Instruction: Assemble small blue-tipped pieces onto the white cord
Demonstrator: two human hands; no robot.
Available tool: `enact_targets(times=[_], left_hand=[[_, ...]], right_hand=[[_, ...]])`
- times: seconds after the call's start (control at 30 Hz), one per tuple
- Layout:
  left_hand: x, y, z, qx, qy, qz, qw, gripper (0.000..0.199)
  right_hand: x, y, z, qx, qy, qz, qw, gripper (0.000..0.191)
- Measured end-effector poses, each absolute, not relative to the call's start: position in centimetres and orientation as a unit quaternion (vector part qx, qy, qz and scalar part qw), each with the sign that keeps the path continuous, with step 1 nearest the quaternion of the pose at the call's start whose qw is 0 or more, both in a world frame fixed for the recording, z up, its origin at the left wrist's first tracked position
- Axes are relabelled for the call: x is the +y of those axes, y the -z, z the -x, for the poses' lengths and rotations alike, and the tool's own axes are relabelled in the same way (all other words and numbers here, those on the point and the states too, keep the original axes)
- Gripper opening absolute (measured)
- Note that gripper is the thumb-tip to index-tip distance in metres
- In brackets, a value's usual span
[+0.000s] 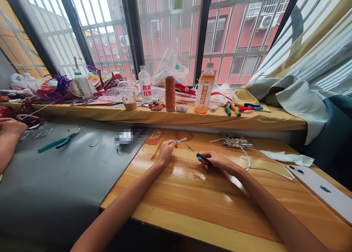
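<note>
Showing at the far left, a co-worker's hand [12, 129], near some wire loops. Next, teal pliers [59, 142], lying on the grey table [82, 193]. On the ledge [107, 113] behind, a plastic cup [129, 104] with brown contents, then a clear bottle [145, 87] with red lettering. On the wooden table [165, 193], a tangle of copper-coloured thread [154, 137] and a slim yellow stick [156, 151], the latter just beside the left hand [166, 151]. That hand is closed, its fingertips pinching a short white piece [182, 139] — this points toward the scissors, well above the table's front edge in view. On the ledge, an upright spool [170, 94] and a small bowl [182, 108]. Centre right, black-handled scissors [202, 157], gripped in the right hand [213, 159] — blade tips near the white piece, apart from it. Behind, a bottle of orange drink [205, 90]; farther right, green-and-yellow pliers [235, 110]. On the wooden table, a clear tray [249, 144] of small pieces, white cord [248, 160], a crumpled tissue [287, 157] and a pale phone [320, 191].
</note>
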State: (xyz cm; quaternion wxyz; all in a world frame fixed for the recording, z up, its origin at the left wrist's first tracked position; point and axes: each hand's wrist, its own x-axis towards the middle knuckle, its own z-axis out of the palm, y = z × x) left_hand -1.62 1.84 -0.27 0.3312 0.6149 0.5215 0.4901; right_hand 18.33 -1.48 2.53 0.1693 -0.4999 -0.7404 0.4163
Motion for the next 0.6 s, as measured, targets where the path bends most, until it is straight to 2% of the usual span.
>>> enact_targets(times=[0.13,0.3,0.6], left_hand=[[1.66,0.73,1.3,0.473,-0.48,-0.652,0.348,0.027],[1.57,1.03,1.15,0.455,-0.477,-0.677,0.328,0.028],[1.36,0.8,1.18,0.466,-0.476,-0.677,0.313,0.027]], right_hand=[[-1.41,-2.38,-18.21,-0.742,-0.437,0.487,0.146,0.034],[-1.47,-2.27,-18.11,-0.724,-0.456,0.493,0.159,0.03],[-1.53,-2.16,-18.35,-0.731,-0.478,0.457,0.168,0.038]])
